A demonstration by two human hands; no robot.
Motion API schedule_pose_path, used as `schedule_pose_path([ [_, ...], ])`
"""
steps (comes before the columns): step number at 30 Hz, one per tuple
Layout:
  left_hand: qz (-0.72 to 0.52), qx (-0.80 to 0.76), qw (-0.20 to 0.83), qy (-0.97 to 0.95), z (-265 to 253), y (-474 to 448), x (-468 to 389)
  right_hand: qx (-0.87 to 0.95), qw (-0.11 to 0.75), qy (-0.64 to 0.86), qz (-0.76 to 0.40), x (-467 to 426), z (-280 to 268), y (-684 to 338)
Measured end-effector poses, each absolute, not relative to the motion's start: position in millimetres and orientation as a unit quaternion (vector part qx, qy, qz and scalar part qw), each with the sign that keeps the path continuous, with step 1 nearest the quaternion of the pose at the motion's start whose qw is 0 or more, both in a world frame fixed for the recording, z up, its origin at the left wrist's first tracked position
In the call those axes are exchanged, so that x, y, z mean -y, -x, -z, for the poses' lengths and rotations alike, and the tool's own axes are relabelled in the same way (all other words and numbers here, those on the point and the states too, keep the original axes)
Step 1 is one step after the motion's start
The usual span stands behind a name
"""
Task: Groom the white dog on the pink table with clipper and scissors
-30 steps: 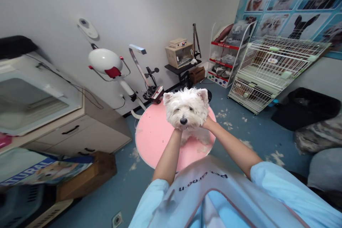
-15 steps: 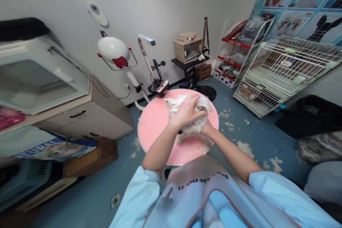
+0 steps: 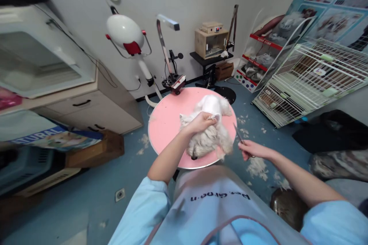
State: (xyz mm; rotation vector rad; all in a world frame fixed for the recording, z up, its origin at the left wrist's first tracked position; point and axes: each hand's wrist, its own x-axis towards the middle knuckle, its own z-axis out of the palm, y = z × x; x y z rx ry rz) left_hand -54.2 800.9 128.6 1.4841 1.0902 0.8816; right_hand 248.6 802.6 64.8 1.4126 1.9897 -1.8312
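A white dog [image 3: 208,136] lies on a round pink table [image 3: 166,126], its head toward me with the dark nose near the front edge. My left hand [image 3: 201,123] is closed in a pinch on the dog's ear [image 3: 216,117], on top of its head. Off the table's right edge, my right hand [image 3: 249,149] is wrapped round a pair of scissors [image 3: 238,133]. Their blades point up and to the left, apart from the dog's coat. The fingers partly hide the scissor handles.
A metal arm [image 3: 165,44] rises from the table's far edge, a white-and-red dryer [image 3: 125,35] beside it. White wire cages [image 3: 313,78] stand at right, a cabinet [image 3: 120,107] at left. Clumps of cut fur [image 3: 258,168] lie on the blue floor.
My right hand has moved off the dog to the right and now shows scissors. My left hand has gone from lying over the dog's head to pinching its ear. The view has shifted slightly.
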Motion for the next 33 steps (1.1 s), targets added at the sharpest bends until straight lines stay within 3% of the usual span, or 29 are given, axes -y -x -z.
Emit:
schedule_pose_path([
  [4,-0.392,-0.466,0.551,-0.570,-85.2,51.4,-773.3,-0.667,0.100,-0.381,0.632,-815.2,-123.7,-257.8],
  [10,-0.422,-0.469,0.585,-0.509,-19.6,52.7,-737.3,-0.832,0.238,-0.303,0.399,-832.4,-153.0,-222.2],
  [13,-0.437,-0.441,0.602,-0.503,-0.6,53.7,-728.6,-0.856,0.283,-0.267,0.339,-845.3,-147.8,-199.8],
  [25,-0.487,-0.397,0.635,-0.449,25.7,45.0,-722.2,-0.853,0.390,-0.191,0.289,-875.8,-152.0,-152.1],
  [33,-0.487,-0.422,0.636,-0.425,20.3,51.3,-718.7,-0.864,0.380,-0.177,0.279,-877.4,-144.1,-147.9],
])
